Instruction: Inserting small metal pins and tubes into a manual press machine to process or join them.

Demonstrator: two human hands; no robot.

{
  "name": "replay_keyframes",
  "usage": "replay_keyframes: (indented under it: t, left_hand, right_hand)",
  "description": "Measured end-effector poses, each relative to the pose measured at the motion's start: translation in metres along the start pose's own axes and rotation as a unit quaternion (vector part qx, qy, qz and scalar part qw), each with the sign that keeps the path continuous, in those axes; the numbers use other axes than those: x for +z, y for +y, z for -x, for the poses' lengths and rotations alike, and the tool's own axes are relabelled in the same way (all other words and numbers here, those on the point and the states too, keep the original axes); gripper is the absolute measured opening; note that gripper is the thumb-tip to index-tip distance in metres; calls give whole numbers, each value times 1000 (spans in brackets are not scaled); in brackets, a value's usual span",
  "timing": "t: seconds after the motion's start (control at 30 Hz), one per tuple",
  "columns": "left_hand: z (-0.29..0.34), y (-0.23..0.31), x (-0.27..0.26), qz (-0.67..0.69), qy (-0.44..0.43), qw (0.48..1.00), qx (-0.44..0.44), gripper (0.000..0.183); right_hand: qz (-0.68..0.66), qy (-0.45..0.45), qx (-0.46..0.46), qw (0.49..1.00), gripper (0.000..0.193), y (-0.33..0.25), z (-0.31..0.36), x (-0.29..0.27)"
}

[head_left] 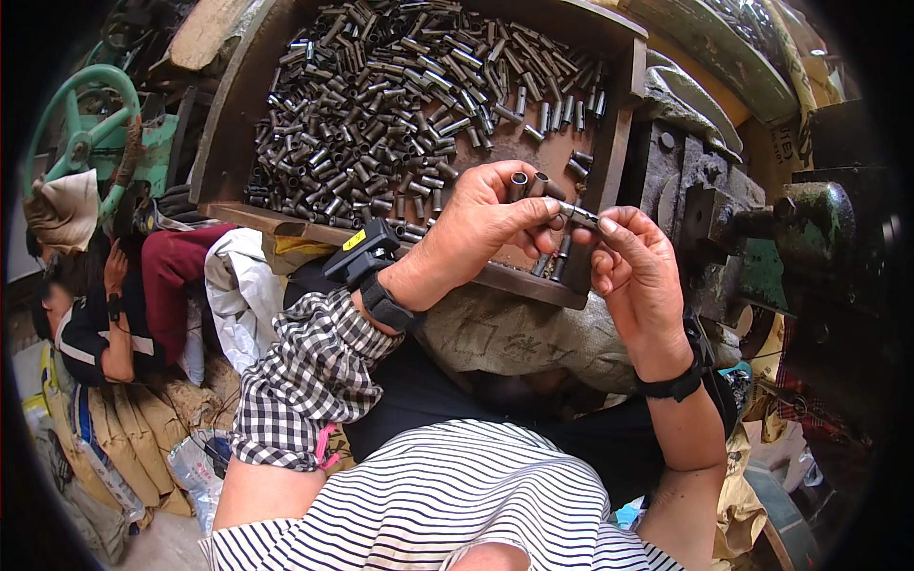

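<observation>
My left hand [466,228] is closed around a few short dark metal tubes [518,181], their open ends showing above the fingers. Between its thumb and fingertips lies a slim shiny metal piece [577,213], pointing right. My right hand [640,262] pinches the far end of that piece with thumb and forefinger, its other fingers curled below. Both hands are over the near right corner of a wooden tray [624,114]. Heaped loose metal tubes [352,124] fill its left and far parts; a few stand upright near the right wall. My fingers hide part of the held piece.
A dark, greasy machine [724,219] stands right of the tray, partly draped with grey cloth [690,100]. A green handwheel [81,143] is at far left. Another person [105,314] sits at left, near stacked sacks [133,438]. Sacking [533,333] hangs below the tray's near edge.
</observation>
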State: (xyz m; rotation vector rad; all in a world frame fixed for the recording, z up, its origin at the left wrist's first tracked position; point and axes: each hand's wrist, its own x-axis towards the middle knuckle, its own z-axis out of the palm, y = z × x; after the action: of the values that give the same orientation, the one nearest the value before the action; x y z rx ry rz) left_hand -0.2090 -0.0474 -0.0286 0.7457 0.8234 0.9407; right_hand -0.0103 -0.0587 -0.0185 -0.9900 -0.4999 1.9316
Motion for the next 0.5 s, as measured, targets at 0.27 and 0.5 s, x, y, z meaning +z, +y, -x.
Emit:
replay_keyframes:
  t: [0.27,0.5]
  left_hand:
    - [2,3,6,-75,4,996,-43,14]
    - [-15,7,41,-294,-76,953,1,12]
  right_hand:
    - [29,-23,12,999,9,0,-5,-8]
    - [77,-63,50,994,9,-36,0,-39]
